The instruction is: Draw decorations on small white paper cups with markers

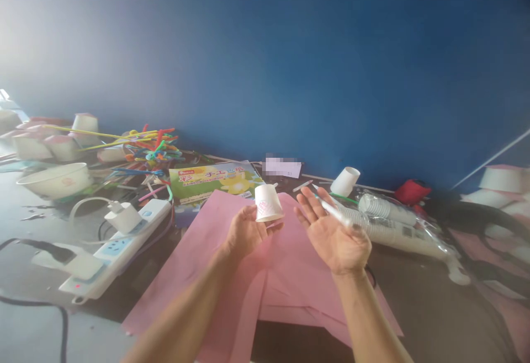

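My left hand [248, 230] holds a small white paper cup [267, 204] upside down, its wide rim low and a faint pink print on its side. To the right, my right hand [337, 236] is turned palm up with its fingers extended. A slim white pen-like tool [337, 212] lies held along its thumb side, pointing up and left. Both hands are above overlapping pink paper sheets [199, 263] on the dark table.
On the left are a white power strip [120, 250], a bowl [58, 181] and colourful pipe cleaners [155, 145]. Behind the sheets lies a craft paper pack [215, 183]. An upturned cup [345, 181] and bagged stacked cups [397, 228] are on the right, below a blue wall.
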`<move>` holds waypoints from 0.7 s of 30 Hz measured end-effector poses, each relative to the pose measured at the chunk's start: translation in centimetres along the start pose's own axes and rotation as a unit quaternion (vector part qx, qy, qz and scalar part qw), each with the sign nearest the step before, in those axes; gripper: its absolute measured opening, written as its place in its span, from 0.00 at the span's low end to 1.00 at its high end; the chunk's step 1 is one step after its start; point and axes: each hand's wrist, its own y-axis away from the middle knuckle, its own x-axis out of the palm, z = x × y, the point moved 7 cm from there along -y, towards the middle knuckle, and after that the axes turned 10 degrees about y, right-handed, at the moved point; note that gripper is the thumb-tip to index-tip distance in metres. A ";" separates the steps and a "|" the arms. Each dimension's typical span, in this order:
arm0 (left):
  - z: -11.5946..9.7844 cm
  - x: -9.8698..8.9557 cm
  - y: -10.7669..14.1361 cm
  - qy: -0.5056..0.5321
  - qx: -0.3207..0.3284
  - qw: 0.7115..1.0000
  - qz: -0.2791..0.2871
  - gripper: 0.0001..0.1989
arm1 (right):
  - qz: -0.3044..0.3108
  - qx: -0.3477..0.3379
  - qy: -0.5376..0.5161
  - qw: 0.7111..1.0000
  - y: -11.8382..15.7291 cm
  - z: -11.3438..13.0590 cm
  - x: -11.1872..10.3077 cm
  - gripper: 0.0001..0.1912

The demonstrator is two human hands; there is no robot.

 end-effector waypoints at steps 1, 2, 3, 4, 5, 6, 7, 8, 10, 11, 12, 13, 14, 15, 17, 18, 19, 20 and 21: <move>-0.1 0.1 0.0 0.002 -0.001 1.000 0.003 0.22 | 0.006 0.004 0.013 1.000 0.0 -0.1 0.0 0.32; -0.1 0.1 0.1 0.001 -0.002 1.000 0.007 0.22 | 0.006 0.004 0.037 0.999 0.1 -0.3 -0.1 0.32; -0.1 0.2 0.1 -0.001 -0.004 1.000 0.011 0.22 | 0.003 0.003 0.072 0.997 0.1 -0.6 -0.2 0.31; 0.0 0.2 0.2 -0.004 -0.006 1.000 0.014 0.21 | -0.004 -0.002 0.115 0.993 0.2 -0.9 -0.2 0.30; 0.0 0.2 0.2 -0.007 -0.007 1.000 0.017 0.21 | -0.014 -0.009 0.163 0.986 0.4 -1.3 -0.2 0.28; 0.1 0.2 0.2 -0.010 -0.007 1.000 0.021 0.20 | -0.020 -0.014 0.210 0.977 0.6 -1.8 -0.1 0.26; 0.1 0.2 0.2 -0.013 -0.005 1.000 0.026 0.19 | -0.023 -0.019 0.249 0.968 0.7 -2.3 0.2 0.24; 0.2 0.3 0.1 -0.018 -0.001 0.999 0.031 0.18 | -0.022 -0.023 0.284 0.958 0.9 -2.8 0.5 0.24; 0.3 0.4 0.0 -0.034 0.005 0.999 0.040 0.15 | -0.020 -0.052 0.355 0.933 1.2 -3.5 1.2 0.26; 0.3 0.5 0.0 -0.046 0.008 0.998 0.038 0.14 | -0.022 -0.079 0.391 0.917 1.3 -3.5 1.5 0.27; 0.3 0.5 -0.1 -0.058 0.012 0.998 0.032 0.13 | -0.024 -0.110 0.428 0.897 1.4 -3.4 1.7 0.28; 0.3 0.5 -0.1 -0.069 0.018 0.997 0.024 0.12 | -0.026 -0.140 0.461 0.876 1.4 -3.2 1.8 0.28; 0.3 0.6 -0.2 -0.078 0.024 0.997 0.015 0.12 | -0.026 -0.167 0.491 0.855 1.5 -3.0 1.9 0.27; 0.3 0.6 -0.2 -0.088 0.028 0.996 0.009 0.13 | -0.025 -0.188 0.515 0.836 1.5 -2.9 1.9 0.27; 0.5 0.8 -0.3 -0.101 0.027 0.995 0.008 0.16 | -0.024 -0.220 0.547 0.808 1.5 -2.6 1.9 0.27; 0.6 0.9 -0.3 -0.099 0.025 0.995 0.009 0.17 | -0.023 -0.232 0.556 0.798 1.6 -2.5 1.9 0.28; 0.7 0.9 -0.3 -0.092 0.025 0.995 0.010 0.17 | -0.022 -0.243 0.563 0.789 1.6 -2.5 1.9 0.28; 0.7 0.8 -0.3 -0.080 0.028 0.996 0.009 0.16 | -0.020 -0.253 0.568 0.783 1.7 -2.5 2.0 0.29; 0.7 0.7 -0.3 -0.067 0.033 0.997 0.007 0.15 | -0.016 -0.260 0.570 0.779 1.7 -2.6 2.1 0.29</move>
